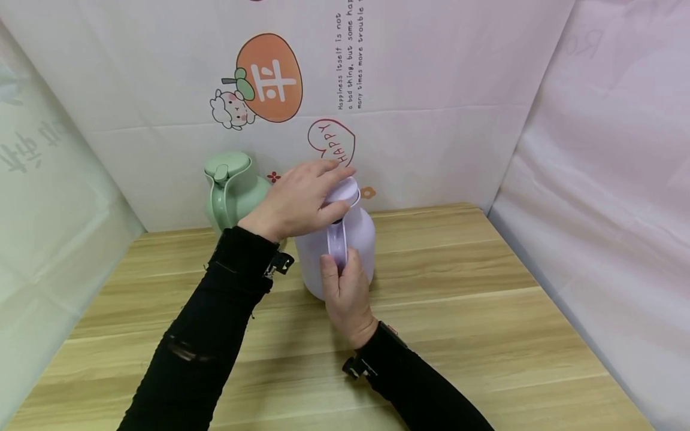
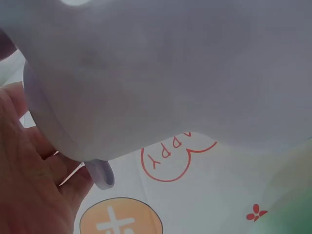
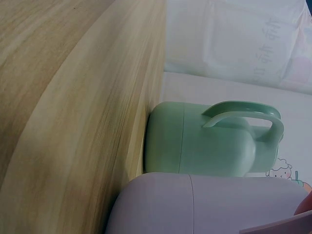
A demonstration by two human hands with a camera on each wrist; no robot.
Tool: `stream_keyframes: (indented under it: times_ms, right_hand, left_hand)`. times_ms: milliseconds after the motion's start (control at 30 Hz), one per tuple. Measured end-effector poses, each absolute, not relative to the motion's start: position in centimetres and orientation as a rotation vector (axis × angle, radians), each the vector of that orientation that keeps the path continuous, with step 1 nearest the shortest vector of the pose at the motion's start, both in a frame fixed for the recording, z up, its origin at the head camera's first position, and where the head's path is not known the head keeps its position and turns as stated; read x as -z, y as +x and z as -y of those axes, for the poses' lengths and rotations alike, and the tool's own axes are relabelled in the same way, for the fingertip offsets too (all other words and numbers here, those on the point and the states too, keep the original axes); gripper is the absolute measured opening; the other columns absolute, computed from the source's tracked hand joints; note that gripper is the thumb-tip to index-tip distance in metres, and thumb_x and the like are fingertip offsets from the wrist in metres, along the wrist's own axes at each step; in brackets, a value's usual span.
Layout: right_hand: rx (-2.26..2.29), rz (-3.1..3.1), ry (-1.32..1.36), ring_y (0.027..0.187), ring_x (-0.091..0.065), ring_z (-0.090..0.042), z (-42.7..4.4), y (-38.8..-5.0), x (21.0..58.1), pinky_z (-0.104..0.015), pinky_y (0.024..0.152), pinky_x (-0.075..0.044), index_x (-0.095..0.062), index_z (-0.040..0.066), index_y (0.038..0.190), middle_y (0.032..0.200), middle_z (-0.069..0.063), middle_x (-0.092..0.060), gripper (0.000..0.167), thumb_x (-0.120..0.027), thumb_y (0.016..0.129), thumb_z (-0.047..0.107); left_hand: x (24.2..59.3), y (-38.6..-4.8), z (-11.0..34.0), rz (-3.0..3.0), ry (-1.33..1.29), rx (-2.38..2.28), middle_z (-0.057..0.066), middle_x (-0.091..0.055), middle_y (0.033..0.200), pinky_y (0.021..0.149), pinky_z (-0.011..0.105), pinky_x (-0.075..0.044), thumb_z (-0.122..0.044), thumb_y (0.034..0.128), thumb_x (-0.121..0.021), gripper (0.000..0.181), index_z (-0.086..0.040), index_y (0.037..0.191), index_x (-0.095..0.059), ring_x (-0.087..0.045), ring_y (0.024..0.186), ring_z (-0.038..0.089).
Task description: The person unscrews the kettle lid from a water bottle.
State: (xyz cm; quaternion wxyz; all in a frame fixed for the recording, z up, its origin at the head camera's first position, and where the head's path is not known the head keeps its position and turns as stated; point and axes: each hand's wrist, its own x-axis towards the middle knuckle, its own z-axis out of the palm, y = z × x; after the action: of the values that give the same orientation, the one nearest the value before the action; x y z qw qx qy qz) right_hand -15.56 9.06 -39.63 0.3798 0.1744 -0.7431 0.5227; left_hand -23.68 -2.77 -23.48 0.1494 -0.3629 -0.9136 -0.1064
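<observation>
A lilac vacuum jug [image 1: 363, 239] stands upright on the wooden table. My left hand [image 1: 302, 200] reaches over its top and holds the lid [image 1: 344, 190], thumb on the near side and fingers across the far side. Lower down, my right hand [image 1: 349, 296] grips the handle [image 1: 337, 239], thumb along its left. In the left wrist view, the jug's pale body [image 2: 146, 73] fills the upper part, and the left fingers lie at its top end. The right wrist view shows the jug's base [image 3: 156, 202], with the right hand mostly out of sight.
A green vacuum jug [image 1: 245, 191] with a similar handle stands close to the left, partly behind my left forearm. Behind both hangs a white printed cloth [image 1: 431, 72], and further cloths border the wooden table [image 1: 458, 311] left and right.
</observation>
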Motion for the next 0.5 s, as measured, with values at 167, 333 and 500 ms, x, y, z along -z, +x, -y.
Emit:
stream_keyframes:
  times_ms: [167,333,500]
  right_hand:
    - [-1.337,1.902,0.441,0.076,-0.062,-0.025,-9.06,-15.53,39.6,-0.04,0.066,-0.052,-0.054,-0.002,0.111,0.088,-0.015,-0.064,0.046,-0.045,0.112,0.043]
    - [-1.346,1.91,0.44,0.076,-0.062,-0.025,-9.09,-15.51,39.61,-0.039,0.066,-0.051,-0.053,-0.002,0.111,0.088,-0.014,-0.064,0.045,-0.045,0.112,0.043]
    - [-1.355,1.91,0.432,0.077,-0.062,-0.026,-9.1,-15.51,39.61,-0.039,0.067,-0.051,-0.053,-0.001,0.109,0.088,-0.014,-0.063,0.045,-0.046,0.111,0.043]
  left_hand:
    - [23.36,-23.79,2.93,2.623,-1.089,0.326,0.008,-0.054,0.153,0.111,0.051,-0.042,-0.037,0.0955,-0.043,0.058,-0.024,0.15,-0.056,-0.054,0.138,0.03]
    - [23.23,-23.77,2.87,2.655,-1.084,0.283,0.008,-0.054,0.154,0.114,0.049,-0.041,-0.037,0.0963,-0.043,0.056,-0.024,0.148,-0.058,-0.053,0.139,0.03]
    - [22.99,-23.65,2.88,2.653,-1.086,0.252,0.009,-0.056,0.153,0.113,0.049,-0.043,-0.036,0.0988,-0.046,0.052,-0.024,0.148,-0.06,-0.055,0.138,0.03]
